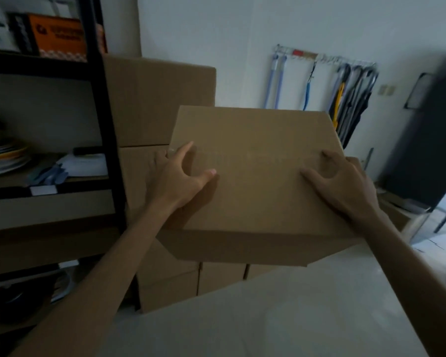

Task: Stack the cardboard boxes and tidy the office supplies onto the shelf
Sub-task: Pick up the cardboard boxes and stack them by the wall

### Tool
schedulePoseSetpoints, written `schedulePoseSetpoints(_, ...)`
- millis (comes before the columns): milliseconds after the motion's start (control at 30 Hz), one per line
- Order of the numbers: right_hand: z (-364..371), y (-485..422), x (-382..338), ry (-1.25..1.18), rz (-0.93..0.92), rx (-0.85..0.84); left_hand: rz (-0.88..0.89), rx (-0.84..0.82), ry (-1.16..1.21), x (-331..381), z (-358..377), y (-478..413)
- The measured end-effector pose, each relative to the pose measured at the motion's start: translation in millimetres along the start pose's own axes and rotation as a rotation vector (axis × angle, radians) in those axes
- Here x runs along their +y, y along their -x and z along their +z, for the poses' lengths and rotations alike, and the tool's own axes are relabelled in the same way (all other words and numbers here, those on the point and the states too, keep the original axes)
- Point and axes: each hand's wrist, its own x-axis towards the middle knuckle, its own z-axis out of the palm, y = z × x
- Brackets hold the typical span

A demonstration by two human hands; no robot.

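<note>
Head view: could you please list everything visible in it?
box: one, brown, centre, under both hands
stacked boxes: several, brown, behind it, beside the shelf
shelf: one, black, left
orange box: one, orange, top shelf
plates: one stack, white and yellow, middle shelf
wall rack: one, metal, back wall, straps hanging
left hand: one, on the box top, left edge
right hand: one, on the box top, right edge
</note>
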Motion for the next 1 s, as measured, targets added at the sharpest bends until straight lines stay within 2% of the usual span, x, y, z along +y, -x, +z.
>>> schedulePoseSetpoints(267,-14.4,-114.2,48.6,-0.029,-0.014,0.11,0.112,0.057,-0.016,74.1,56.4,-90.0)
schedulePoseSetpoints(533,-10.3,-233.3,95.0,-0.089,-0.117,0.16,0.094,0.177,-0.048,129.9,125.6,-167.8)
schedulePoseSetpoints(1000,46.8,-411.0,120.3,-0.2,-0.241,0.15,0.062,0.29,-0.148,158.6,190.2,-299.8)
